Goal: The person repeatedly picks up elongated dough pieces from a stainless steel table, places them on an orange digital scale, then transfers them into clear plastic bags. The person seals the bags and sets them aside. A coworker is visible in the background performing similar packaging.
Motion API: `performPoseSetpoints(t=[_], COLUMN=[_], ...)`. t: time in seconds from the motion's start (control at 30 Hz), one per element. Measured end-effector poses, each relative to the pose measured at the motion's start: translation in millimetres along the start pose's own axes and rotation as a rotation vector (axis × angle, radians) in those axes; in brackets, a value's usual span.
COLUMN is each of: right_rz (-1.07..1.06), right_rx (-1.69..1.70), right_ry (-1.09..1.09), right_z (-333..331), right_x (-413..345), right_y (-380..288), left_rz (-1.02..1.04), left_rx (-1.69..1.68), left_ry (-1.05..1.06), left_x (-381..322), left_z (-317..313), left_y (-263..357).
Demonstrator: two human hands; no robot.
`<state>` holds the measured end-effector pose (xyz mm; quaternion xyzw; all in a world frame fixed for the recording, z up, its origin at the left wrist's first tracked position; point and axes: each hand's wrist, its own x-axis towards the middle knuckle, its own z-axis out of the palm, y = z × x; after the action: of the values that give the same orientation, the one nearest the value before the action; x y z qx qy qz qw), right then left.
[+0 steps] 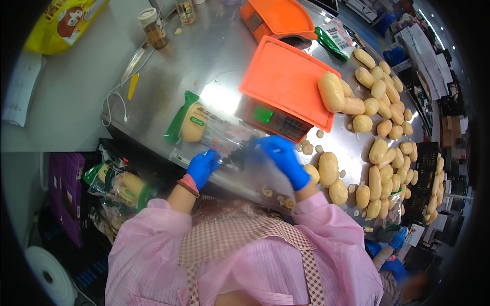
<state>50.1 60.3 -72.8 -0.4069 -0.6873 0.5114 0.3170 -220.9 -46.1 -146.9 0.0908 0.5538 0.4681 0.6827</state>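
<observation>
A clear plastic bag (226, 130) with green ends and printed writing lies on the steel table in front of me. One pale lotus root segment (192, 124) is inside its far-left end. The blue-gloved fingers of my left hand (203, 168) pinch the near edge of the bag by the table's front rim. My right hand (281, 158), also gloved in blue, is beside the bag's other end, below the orange scale (289, 86). Its fingers are bent, and blur with a dark patch hides whether they grip anything. The scale's display glows green.
Many lotus root segments (377, 183) cover the table's right side, one (331, 91) touching the scale tray. A second orange scale (281, 19) and a lidded bottle (153, 28) stand behind. Bagged lotus roots (130, 187) fill a container at lower left. Another person's gloved hand (399, 238) shows at right.
</observation>
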Motion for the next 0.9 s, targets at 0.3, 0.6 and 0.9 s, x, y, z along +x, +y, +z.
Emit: performPoseSetpoints(t=[0.3, 0.6, 0.9], right_rz=[-0.075, 0.553, 0.436], right_rx=[-0.578, 1.012, 0.608], right_ry=[0.68, 0.336, 0.052], right_z=[-159, -67, 49], right_x=[49, -72, -49], right_y=[6, -7, 7], left_rz=[0.016, 0.042, 0.043], left_rx=[0.037, -0.03, -0.066], left_ry=[-0.061, -0.073, -0.142], left_x=[-2, -1, -2], left_z=[3, 3, 2], left_y=[7, 1, 3])
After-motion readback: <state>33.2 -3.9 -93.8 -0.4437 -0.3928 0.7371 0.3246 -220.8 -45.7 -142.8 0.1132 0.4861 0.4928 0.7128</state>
